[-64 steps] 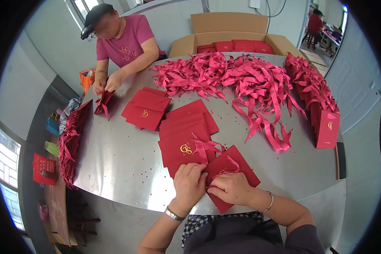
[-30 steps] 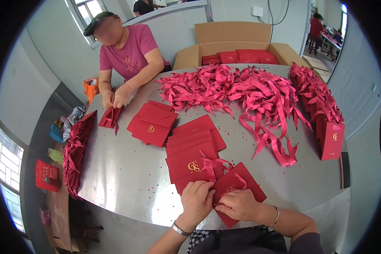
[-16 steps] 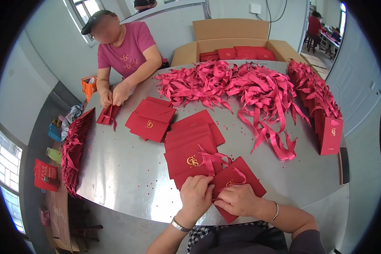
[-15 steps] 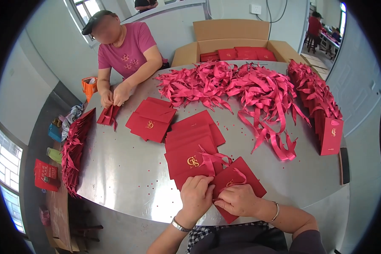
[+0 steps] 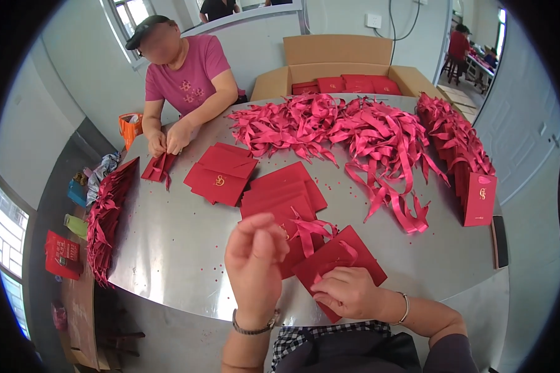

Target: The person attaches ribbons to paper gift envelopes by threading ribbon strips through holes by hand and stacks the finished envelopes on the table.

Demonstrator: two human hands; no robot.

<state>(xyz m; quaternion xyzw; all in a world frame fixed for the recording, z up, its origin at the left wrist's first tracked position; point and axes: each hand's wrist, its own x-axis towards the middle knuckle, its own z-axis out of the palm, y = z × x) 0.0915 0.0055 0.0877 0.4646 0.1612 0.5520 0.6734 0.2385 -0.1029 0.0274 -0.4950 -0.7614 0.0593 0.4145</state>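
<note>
My left hand [image 5: 255, 267] is raised above the near edge of the table, its fingers loosely curled, the thumb apart, and nothing visible in it. Under my right hand [image 5: 350, 292] lies a flat red paper bag [image 5: 368, 256], turned at an angle. A pink ribbon [image 5: 348, 250] is looped on that bag; my right fingers are closed on its end near the bag's left side. Just left of it is a stack of red paper bags [image 5: 274, 202], partly hidden by my left hand. Another pink ribbon [image 5: 311, 230] lies on the stack.
Pink ribbons [image 5: 386, 127] are heaped along the far side of the metal table [image 5: 174, 248]. Ribboned bags stand in a row [image 5: 479, 193] at right and another [image 5: 109, 217] at left. Across the table a co-worker [image 5: 190, 81] handles a small red bag [image 5: 157, 166]. Behind is a cardboard box [image 5: 336, 50].
My left hand has lifted off the bags and risen, its fingers turning upward. The right hand stays at the ribbon on the bag.
</note>
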